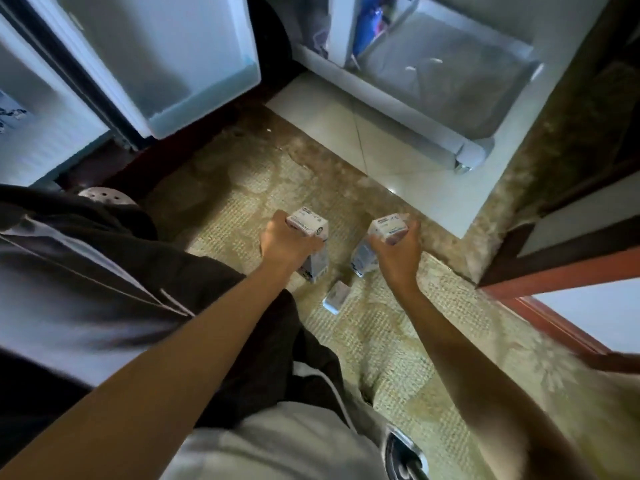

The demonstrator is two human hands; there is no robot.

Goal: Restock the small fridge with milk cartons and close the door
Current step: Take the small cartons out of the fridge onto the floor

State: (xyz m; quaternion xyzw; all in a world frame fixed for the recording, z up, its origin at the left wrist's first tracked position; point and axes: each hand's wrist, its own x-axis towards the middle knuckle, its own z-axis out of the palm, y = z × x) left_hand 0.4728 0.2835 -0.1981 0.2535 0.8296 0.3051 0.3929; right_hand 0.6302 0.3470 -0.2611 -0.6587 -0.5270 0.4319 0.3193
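Open fridge cavity (446,77) at 1 o'clock of our view; what we take for its door (166,64) stands at 11 o'clock. Patterned rug (381,341) underfoot. Left hand (287,242) has its fingers wrapped round the top of the left carton (311,226), which stands upright. Right hand (398,252) grips the right carton (388,226) the same way, tilted a little. A third carton (336,296) lies flat on the rug at 6 o'clock, between the hands. From the fingers the cavity lies toward 1 o'clock. The right hand is nearer, so we judge it should load first.
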